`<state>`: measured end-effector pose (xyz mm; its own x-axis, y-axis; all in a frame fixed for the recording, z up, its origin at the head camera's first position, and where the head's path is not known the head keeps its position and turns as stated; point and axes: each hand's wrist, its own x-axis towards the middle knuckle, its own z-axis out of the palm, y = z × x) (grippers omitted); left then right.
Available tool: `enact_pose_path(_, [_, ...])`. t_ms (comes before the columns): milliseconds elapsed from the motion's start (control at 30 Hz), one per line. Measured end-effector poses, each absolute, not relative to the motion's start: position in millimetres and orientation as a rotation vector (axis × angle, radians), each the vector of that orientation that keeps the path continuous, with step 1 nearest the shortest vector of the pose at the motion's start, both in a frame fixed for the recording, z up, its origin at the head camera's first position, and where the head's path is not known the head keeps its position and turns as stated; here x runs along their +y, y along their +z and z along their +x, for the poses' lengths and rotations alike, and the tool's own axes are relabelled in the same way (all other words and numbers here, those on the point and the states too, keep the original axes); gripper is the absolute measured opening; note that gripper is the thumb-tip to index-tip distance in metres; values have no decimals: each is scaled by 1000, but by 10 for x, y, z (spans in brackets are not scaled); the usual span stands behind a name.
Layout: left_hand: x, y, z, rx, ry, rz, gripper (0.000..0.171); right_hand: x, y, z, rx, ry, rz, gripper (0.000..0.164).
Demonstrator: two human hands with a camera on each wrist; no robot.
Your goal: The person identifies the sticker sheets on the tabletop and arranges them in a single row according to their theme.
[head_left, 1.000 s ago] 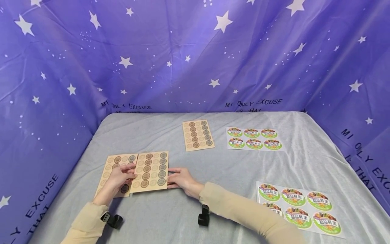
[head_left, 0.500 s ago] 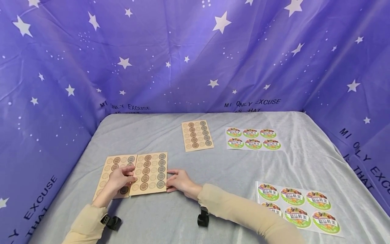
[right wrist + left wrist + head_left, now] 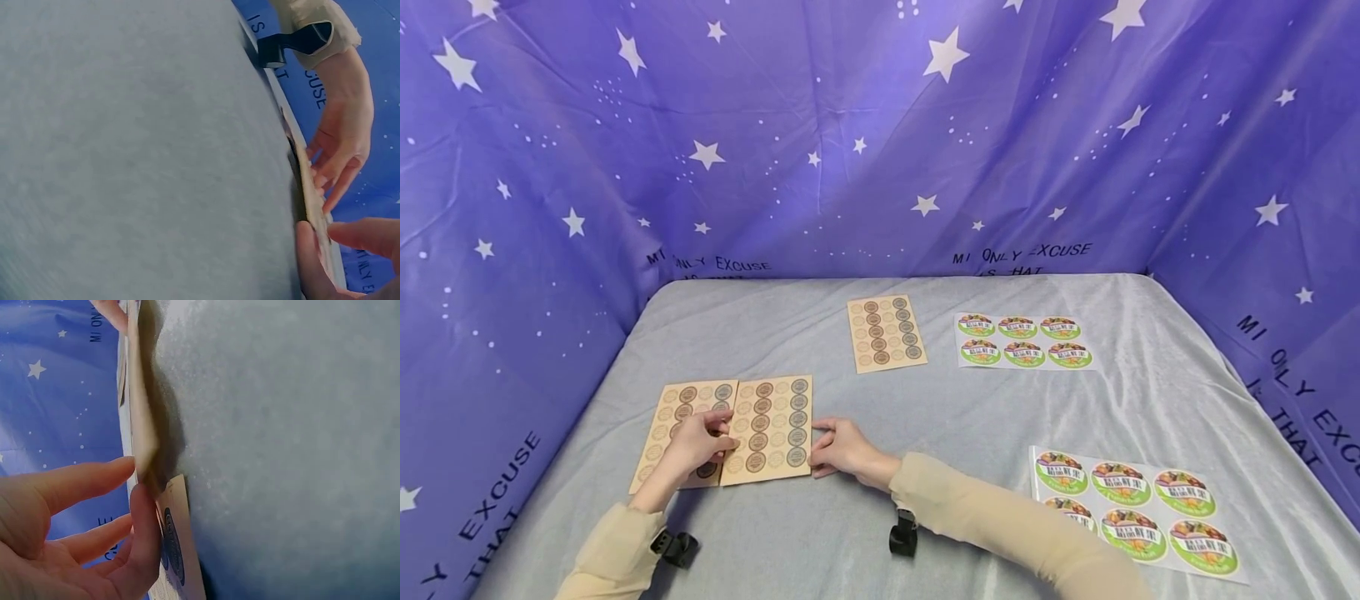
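A tan sheet of round stickers (image 3: 781,433) is held at both sides, its print facing up. My left hand (image 3: 692,446) pinches its left edge with thumb and finger, over a second tan sticker sheet (image 3: 658,433) that the hand partly covers. On the opposite edge, my right hand (image 3: 847,450) pinches with thumb and fingers. The left wrist view shows the held sheet edge-on (image 3: 145,431), with shadow beneath it and the other sheet's corner (image 3: 181,531) close below. From the right wrist, the right thumb and a finger (image 3: 362,236) grip the near end.
Farther back lies another tan sticker sheet (image 3: 887,333). To its right is a white sheet of fruit labels (image 3: 1027,341), and a larger such sheet (image 3: 1138,512) lies near the right forearm. Grey cloth (image 3: 970,433) covers the table; a purple starry curtain (image 3: 865,183) surrounds it.
The held sheet has come slightly toward me, and its left edge lines up more evenly beside the other tan sheet. Both hands keep hold of it; the other sheets stay put.
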<state>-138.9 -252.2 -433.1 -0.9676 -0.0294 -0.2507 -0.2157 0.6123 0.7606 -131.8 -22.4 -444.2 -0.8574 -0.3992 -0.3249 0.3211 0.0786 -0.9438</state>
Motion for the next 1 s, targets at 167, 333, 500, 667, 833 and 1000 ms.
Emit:
enact_pose_path(167, [-2537,-4326,-1387,2645,1277,-194,45,-171,-4408,-1325,1857,-1778,-117,51])
enact_pose_path(333, [-2554,-4302,-1408,2670,1309,-163,42,-105,-4401,-1349,1866,-1767,-136,46])
enact_pose_path(500, [-2534,-4266,-1455,2666,1367,-105,40,-20,-4390,-1415,1844,-1777,-167,39])
enact_pose_path(667, [-2476,-4236,-1502,2637,1426,-6,40,74,-4378,-1475,1890,-1752,-229,36])
enact_pose_path(833, [-2415,-4260,-1563,2635,1427,58,40,151,-4399,-1539,1953,-1728,-286,32])
enact_pose_path(1000, [-2340,-4295,-1643,2605,1439,88,39,238,-4390,-1603,2004,-1730,-291,32])
